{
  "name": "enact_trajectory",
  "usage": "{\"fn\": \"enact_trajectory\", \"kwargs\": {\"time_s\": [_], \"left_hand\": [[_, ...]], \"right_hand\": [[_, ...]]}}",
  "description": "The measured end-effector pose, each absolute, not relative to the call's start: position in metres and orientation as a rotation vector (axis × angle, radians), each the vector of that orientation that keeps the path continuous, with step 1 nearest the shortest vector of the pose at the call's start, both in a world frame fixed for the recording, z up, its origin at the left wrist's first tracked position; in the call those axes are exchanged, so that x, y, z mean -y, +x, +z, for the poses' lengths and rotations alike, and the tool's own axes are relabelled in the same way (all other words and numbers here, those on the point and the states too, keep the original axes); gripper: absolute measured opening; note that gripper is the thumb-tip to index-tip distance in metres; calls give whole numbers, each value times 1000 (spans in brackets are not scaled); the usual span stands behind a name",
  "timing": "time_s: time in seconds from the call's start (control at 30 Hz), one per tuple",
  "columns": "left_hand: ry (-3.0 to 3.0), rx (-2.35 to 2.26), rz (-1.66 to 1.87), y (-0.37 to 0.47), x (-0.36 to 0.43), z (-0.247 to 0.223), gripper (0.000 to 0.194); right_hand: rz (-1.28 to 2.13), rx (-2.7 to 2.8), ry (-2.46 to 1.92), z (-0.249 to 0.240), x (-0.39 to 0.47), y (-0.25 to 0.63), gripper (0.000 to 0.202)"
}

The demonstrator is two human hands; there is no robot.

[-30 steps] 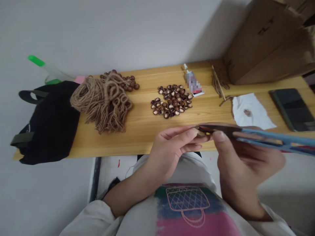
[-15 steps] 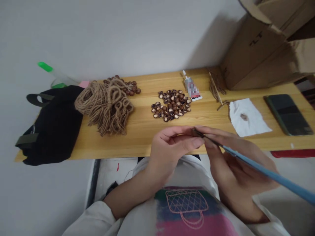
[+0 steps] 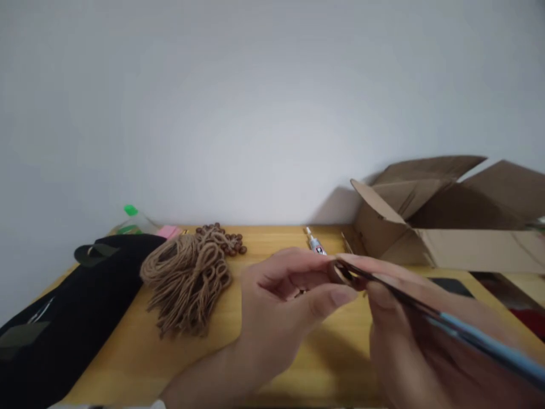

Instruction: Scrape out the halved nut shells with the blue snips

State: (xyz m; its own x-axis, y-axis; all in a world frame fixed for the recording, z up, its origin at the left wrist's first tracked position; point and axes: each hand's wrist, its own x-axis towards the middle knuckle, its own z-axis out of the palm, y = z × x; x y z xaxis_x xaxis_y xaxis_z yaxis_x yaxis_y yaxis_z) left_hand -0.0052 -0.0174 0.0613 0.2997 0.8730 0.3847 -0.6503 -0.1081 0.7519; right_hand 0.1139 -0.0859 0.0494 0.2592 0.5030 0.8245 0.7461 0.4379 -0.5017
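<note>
My left hand (image 3: pixel 275 309) pinches a small, brown, hollow nutshell (image 3: pixel 339 274) between thumb and fingers, held up above the table. My right hand (image 3: pixel 419 335) grips a slim tool (image 3: pixel 485 335) with a blue handle and a dark, narrow front part. The tool's tip meets the shell's opening; blur hides its exact shape and whether it is inside. Behind my left fingers, a sliver of the nutshell pile (image 3: pixel 301 293) shows. Just past my hands lies a glue-like tube (image 3: pixel 316 245) with a white nozzle.
Left of my hands lies a bundle of brown twine (image 3: pixel 187 278), with round brown nuts (image 3: pixel 232 243) behind it. A black bag (image 3: pixel 85 307) covers the table's left side. An open cardboard box (image 3: pixel 383 227) stands at right, near a dark phone (image 3: pixel 452 286). The wall (image 3: pixel 272 113) rises behind.
The view has tilted up, showing more wall. Both hands have turned slightly, so the shell's hollow now shows. The nutshell pile has become mostly hidden behind my hands.
</note>
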Motion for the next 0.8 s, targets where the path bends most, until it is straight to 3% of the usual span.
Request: {"fn": "enact_trajectory", "kwargs": {"time_s": [0.2,0.33,0.6,0.8], "left_hand": [[1154,-172,1374,-7,7,65,29],[1282,-291,1480,-9,6,59,33],[1618,-450,1633,-9,3,47,21],[1642,-466,1655,-10,0,45,24]], "right_hand": [[-119,1010,-963,57,62,85,16],[-79,973,-1017,53,63,89,17],[-99,932,-1111,50,56,87,15],[-148,1099,-1215,40,62,101,43]]}}
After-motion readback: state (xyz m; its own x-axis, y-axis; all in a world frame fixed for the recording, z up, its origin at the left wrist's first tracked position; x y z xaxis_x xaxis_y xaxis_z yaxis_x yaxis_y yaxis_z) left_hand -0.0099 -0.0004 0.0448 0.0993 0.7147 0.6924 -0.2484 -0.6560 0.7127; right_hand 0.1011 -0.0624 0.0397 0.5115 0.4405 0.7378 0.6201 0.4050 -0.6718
